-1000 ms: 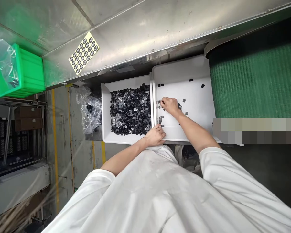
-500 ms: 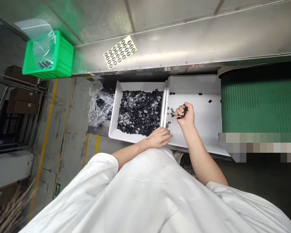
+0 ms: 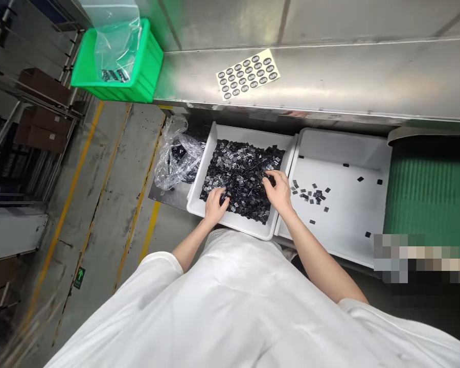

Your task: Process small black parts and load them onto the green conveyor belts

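A heap of small flat black pieces [image 3: 241, 174] fills much of the left white tray [image 3: 230, 222]. At the heap's near left edge rests my left hand [image 3: 214, 207], its thumb and fingers apart around a few pieces. My right hand [image 3: 279, 193] reaches over the right wall of this tray, fingers spread and their tips on the heap; neither hand has a grip on anything that I can see. In the right white tray [image 3: 341, 214], a loose cluster of pieces [image 3: 317, 195] lies with several strays around it.
A clear plastic bag [image 3: 178, 158] with dark contents lies left of the trays. A green bin [image 3: 149, 66] with a plastic bag inside and a sticker sheet [image 3: 249, 75] sit on the metal ledge [image 3: 329, 76]. Ribbed green material [image 3: 429, 199] stands on the right.
My right hand has gone from the right tray to the heap and no longer holds its fistful of pieces. More pieces lie in the right tray. My left hand has shifted left onto the heap's edge.
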